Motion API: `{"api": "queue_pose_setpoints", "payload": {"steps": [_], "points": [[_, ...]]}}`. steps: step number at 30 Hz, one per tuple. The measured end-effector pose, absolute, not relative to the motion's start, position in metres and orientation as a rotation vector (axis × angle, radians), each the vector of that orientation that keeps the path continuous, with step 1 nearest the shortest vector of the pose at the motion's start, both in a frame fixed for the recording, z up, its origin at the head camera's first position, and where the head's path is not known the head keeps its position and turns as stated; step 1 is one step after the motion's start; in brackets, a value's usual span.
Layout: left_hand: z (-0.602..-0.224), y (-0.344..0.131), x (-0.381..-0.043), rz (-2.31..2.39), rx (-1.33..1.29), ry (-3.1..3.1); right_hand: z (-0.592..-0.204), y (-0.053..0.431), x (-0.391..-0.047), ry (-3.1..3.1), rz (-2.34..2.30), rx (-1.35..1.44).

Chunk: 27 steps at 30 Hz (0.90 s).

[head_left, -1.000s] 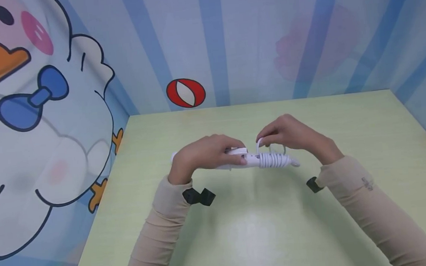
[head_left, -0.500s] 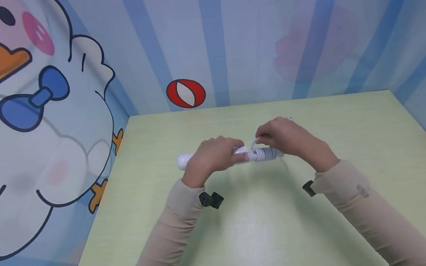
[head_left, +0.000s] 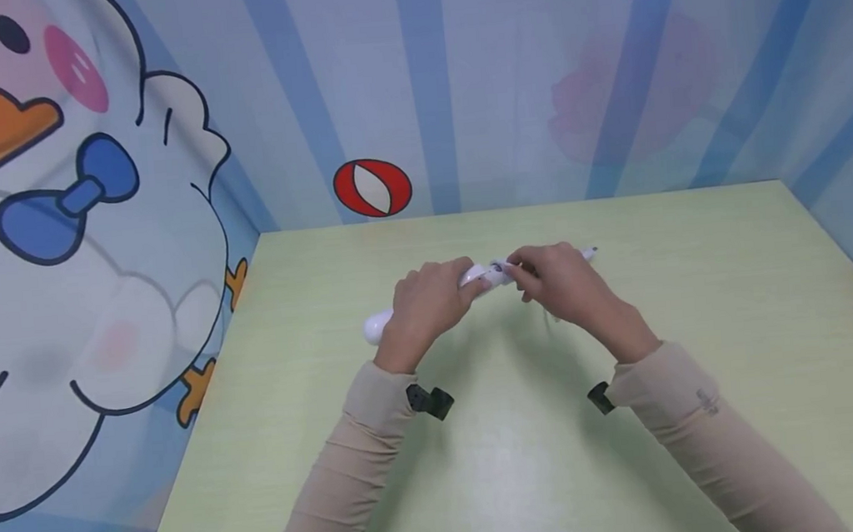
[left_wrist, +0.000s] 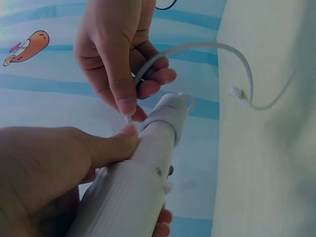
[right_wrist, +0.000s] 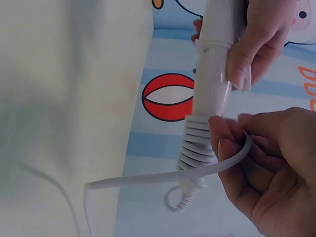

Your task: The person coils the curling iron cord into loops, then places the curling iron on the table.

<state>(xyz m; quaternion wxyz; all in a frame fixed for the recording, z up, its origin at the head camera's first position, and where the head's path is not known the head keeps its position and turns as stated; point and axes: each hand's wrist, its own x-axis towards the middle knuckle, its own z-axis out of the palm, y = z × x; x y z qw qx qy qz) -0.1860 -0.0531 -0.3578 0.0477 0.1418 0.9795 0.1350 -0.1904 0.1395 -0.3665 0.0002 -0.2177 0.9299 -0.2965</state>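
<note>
A white curling iron is held above the table, its rounded end toward the left. My left hand grips it around the middle, with the thumb lying along the body in the left wrist view. White cord is wound in several turns, a coil, around the narrower end. My right hand pinches the loose cord between thumb and fingers, close beside the coil. In the left wrist view the loose cord arcs away from that hand. The head view has the coil largely hidden behind the right hand.
A pale green tabletop lies under both hands. Behind it stands a blue striped backdrop, and a printed bird covers the left wall. Small black cameras sit at both wrists.
The curling iron has tilted, its coiled end now higher and farther back. My right hand has shifted left and in front of the coil, still pinching the cord. My left hand keeps its grip.
</note>
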Motion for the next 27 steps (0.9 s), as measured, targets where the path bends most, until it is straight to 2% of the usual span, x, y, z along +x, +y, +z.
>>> {"api": "queue_pose_setpoints", "payload": {"steps": [12,27], "points": [[-0.350,-0.058,-0.195,0.633,0.369,2.994,-0.390,0.135,-0.189,2.964,-1.241,-0.605],[-0.339,-0.071,-0.196,0.961,0.430,2.774,-0.420,0.139,-0.192,2.839,-1.664,-0.734]]}}
